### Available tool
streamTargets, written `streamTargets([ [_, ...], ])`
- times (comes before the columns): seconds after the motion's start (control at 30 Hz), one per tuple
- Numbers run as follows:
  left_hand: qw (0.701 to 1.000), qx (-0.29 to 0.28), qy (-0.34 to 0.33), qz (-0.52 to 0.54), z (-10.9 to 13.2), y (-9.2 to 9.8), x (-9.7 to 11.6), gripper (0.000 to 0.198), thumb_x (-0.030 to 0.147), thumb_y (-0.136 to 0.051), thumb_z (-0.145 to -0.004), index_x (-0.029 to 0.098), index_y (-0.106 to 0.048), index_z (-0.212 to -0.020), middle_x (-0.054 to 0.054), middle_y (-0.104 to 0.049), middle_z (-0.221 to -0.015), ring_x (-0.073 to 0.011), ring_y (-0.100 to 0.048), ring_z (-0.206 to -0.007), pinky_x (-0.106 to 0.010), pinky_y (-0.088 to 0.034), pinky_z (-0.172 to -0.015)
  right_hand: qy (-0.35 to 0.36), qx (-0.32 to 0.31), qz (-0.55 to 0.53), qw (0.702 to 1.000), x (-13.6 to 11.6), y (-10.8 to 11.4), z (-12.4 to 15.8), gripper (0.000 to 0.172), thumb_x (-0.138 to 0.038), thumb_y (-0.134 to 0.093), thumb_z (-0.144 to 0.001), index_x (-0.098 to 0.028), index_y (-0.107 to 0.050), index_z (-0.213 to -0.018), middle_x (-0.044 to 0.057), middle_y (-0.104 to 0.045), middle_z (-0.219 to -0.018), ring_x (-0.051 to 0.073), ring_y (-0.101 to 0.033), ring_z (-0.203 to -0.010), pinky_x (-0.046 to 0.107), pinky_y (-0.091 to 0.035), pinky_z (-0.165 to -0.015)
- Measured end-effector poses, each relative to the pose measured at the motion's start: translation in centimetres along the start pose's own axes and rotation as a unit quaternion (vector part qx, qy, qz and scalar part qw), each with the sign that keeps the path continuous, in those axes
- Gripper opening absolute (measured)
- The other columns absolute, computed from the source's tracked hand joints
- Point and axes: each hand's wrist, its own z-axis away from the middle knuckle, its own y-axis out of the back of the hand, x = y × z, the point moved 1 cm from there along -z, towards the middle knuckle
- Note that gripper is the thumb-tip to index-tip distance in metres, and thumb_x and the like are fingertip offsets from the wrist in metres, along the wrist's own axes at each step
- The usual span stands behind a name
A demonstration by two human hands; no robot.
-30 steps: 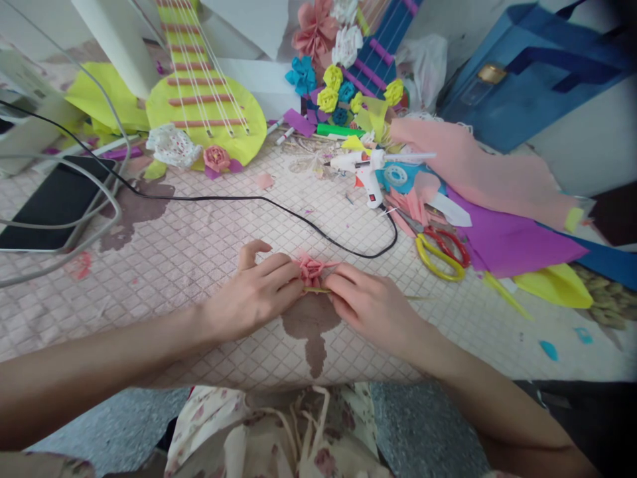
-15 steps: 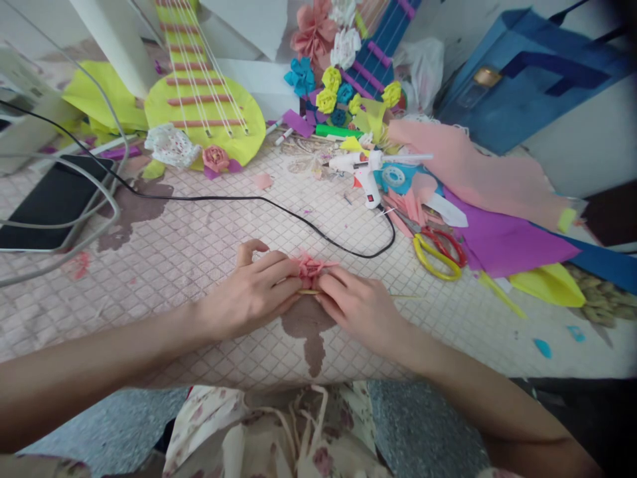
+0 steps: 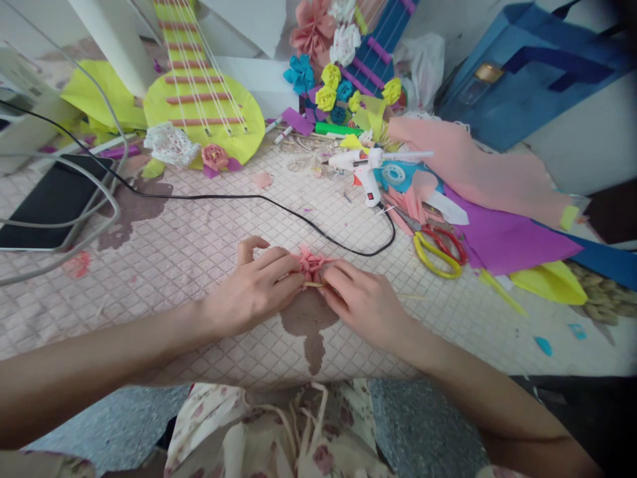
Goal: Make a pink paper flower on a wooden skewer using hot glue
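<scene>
Between both hands, near the table's front edge, is a small bunch of gathered pink paper (image 3: pixel 311 261). My left hand (image 3: pixel 259 285) pinches its left side, with the index finger raised and bent. On the other side, my right hand (image 3: pixel 365 299) is closed on the paper with thumb and fingers together. A thin pale stick (image 3: pixel 313 285) runs along the bottom of the paper between my fingertips. A thin pale length shows beyond my right hand, but whether it is the same stick I cannot tell. My fingertips partly hide the paper.
A white glue gun (image 3: pixel 367 174) lies ahead, its black cord (image 3: pixel 279 202) looping across the table. Yellow-and-red scissors (image 3: pixel 438 255) rest to the right, near purple paper (image 3: pixel 512 239). A yellow paper guitar (image 3: pixel 204 119), paper flowers (image 3: pixel 328 86) and a tablet (image 3: pixel 54 202) are farther off.
Both hands have shifted very slightly to the right, still holding the pink paper. The paper bunch looks a little more pressed together between the fingers.
</scene>
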Motion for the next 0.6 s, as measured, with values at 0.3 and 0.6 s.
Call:
streamTargets([
  [0.3,1.0,-0.005,-0.013,-0.014,0.0,-0.07,0.15,0.008,0.019,-0.051,-0.092,0.018,-0.059,-0.092,0.0,-0.066,-0.089,-0.0152,-0.056,-0.083,-0.039,-0.032,-0.084,0.004,0.006,-0.004,1.0,-0.08,0.05,-0.03,0.017,-0.026,-0.041,-0.095,-0.018,-0.055,-0.094,0.003,-0.061,-0.091,0.013,-0.058,-0.074,0.025,-0.038,-0.058],
  [0.6,0.999,-0.002,-0.015,-0.029,0.06,-0.3,0.25,0.007,0.018,-0.051,-0.092,0.018,-0.058,-0.093,0.0,-0.066,-0.089,-0.0155,-0.056,-0.083,-0.04,-0.032,-0.084,0.003,0.006,-0.011,1.0,0.0,-0.05,-0.02,0.017,-0.026,-0.041,-0.095,-0.018,-0.055,-0.095,0.004,-0.062,-0.093,0.013,-0.058,-0.076,0.025,-0.038,-0.058],
])
